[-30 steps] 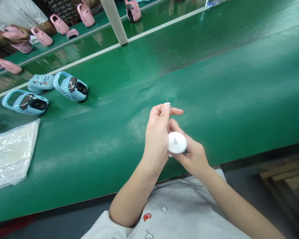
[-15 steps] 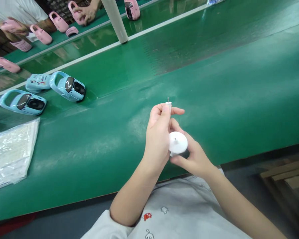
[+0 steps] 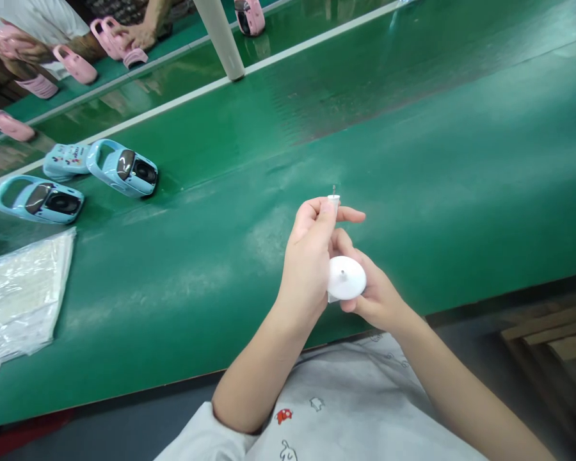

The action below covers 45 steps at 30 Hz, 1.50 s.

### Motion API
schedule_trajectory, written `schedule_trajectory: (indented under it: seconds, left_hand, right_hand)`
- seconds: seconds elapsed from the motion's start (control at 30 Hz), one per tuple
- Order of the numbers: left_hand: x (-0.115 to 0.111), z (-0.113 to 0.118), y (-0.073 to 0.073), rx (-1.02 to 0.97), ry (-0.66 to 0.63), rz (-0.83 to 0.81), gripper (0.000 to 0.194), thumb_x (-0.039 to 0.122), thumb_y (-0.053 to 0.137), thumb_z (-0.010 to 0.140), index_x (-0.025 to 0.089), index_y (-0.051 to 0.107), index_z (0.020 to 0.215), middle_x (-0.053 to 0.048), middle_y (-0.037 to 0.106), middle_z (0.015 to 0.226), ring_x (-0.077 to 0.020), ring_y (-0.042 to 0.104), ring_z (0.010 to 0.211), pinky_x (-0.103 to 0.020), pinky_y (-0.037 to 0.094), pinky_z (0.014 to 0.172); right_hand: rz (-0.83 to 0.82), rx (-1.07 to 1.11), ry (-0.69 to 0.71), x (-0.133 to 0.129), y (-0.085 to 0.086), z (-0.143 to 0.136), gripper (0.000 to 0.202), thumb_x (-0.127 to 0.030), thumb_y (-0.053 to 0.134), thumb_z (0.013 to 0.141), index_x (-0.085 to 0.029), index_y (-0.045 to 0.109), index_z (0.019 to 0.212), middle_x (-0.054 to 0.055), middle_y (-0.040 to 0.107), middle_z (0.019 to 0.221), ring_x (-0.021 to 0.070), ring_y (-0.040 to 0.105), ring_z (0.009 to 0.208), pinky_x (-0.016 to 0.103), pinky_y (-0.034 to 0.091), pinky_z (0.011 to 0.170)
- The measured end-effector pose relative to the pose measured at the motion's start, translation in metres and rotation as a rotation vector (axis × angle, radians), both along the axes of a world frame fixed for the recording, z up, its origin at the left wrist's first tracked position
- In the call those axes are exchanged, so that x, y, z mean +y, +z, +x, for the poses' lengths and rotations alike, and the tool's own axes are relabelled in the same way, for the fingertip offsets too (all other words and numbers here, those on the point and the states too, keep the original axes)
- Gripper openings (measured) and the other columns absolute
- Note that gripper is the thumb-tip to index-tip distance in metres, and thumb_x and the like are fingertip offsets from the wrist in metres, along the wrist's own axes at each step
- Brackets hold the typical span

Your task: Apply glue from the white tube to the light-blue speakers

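Pinched between the thumb and forefinger of my left hand [image 3: 307,262] is a small white plastic piece [image 3: 333,198] with a thin metal pin pointing up from it. My right hand [image 3: 379,294] grips a white disc [image 3: 350,285] close below, fingers behind and thumb under its lower edge. A short pin stands at the disc's centre. The left palm hides the disc's left edge, and I cannot tell whether the two white parts are joined. Both hands are over the front of the green work surface [image 3: 211,275].
Light blue speakers with handles [image 3: 125,169] stand on the left. Clear plastic bags [image 3: 24,294] lie at the left edge. A grey post [image 3: 223,41] rises at the back. Beyond it, another person's hands [image 3: 141,35] handle pink casings [image 3: 77,64].
Both my hands have shifted slightly right with the white parts, and my right fingers have closed in on the disc. Across the table, the other person's hand moved left with a pink casing.
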<state>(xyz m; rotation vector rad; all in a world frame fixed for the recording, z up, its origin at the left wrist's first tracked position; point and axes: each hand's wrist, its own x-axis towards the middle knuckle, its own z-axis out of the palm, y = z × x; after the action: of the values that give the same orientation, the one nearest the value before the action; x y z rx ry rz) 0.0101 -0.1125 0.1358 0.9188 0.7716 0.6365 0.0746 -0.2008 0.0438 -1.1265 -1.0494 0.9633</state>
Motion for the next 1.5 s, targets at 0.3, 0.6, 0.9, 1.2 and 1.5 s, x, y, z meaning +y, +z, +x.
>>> schedule_trajectory:
  seconds: [0.3, 0.6, 0.9, 1.2, 1.5]
  left_hand:
    - [0.000, 0.000, 0.000, -0.001, -0.033, -0.026, 0.014, 0.031, 0.042, 0.092, 0.019, 0.047, 0.084, 0.002, 0.061, 0.085, -0.0052, 0.050, 0.040, -0.019, 0.040, 0.035]
    - [0.000, -0.002, 0.010, -0.017, -0.119, 0.004, 0.016, 0.033, 0.045, 0.091, 0.020, 0.050, 0.084, 0.002, 0.062, 0.080, -0.0052, 0.050, 0.041, -0.017, 0.041, 0.036]
    - [0.032, -0.010, 0.068, -0.082, -0.253, 0.043, 0.019, 0.032, 0.049, 0.088, 0.018, 0.057, 0.077, 0.001, 0.062, 0.075, -0.0042, 0.045, 0.037, -0.017, 0.035, 0.032]
    - [0.023, -0.022, 0.087, -0.189, -0.335, -0.004, 0.021, 0.031, 0.047, 0.089, 0.017, 0.055, 0.077, 0.000, 0.062, 0.077, -0.0039, 0.043, 0.037, -0.018, 0.038, 0.034]
    - [0.014, -0.020, 0.086, -0.272, -0.352, -0.058, 0.013, 0.023, 0.043, 0.091, 0.017, 0.048, 0.080, 0.000, 0.063, 0.085, -0.0042, 0.045, 0.040, -0.018, 0.039, 0.035]
  right_hand:
    - [0.038, -0.008, -0.004, 0.001, -0.001, -0.003, 0.046, -0.065, 0.055, 0.085, -0.021, 0.047, 0.095, 0.001, 0.046, 0.078, 0.0173, 0.040, 0.066, 0.027, 0.032, 0.055]
    - [0.153, 0.007, -0.038, 0.005, 0.002, -0.005, 0.047, -0.065, 0.058, 0.083, -0.020, 0.045, 0.090, 0.001, 0.044, 0.075, 0.0169, 0.040, 0.063, 0.026, 0.032, 0.052]
    - [0.164, 0.091, 0.284, 0.022, 0.075, 0.004, 0.038, -0.056, 0.042, 0.096, -0.023, 0.046, 0.114, 0.004, 0.050, 0.100, 0.0202, 0.050, 0.090, 0.027, 0.046, 0.074]
    - [0.190, 0.251, 0.217, 0.014, 0.093, -0.021, 0.033, -0.051, 0.056, 0.091, -0.024, 0.051, 0.109, 0.001, 0.053, 0.089, 0.0133, 0.050, 0.076, 0.018, 0.043, 0.063]
    - [0.142, 0.115, 0.054, -0.004, 0.092, -0.026, 0.032, -0.055, 0.053, 0.092, -0.024, 0.051, 0.101, 0.001, 0.049, 0.079, 0.0144, 0.041, 0.062, 0.024, 0.038, 0.053]
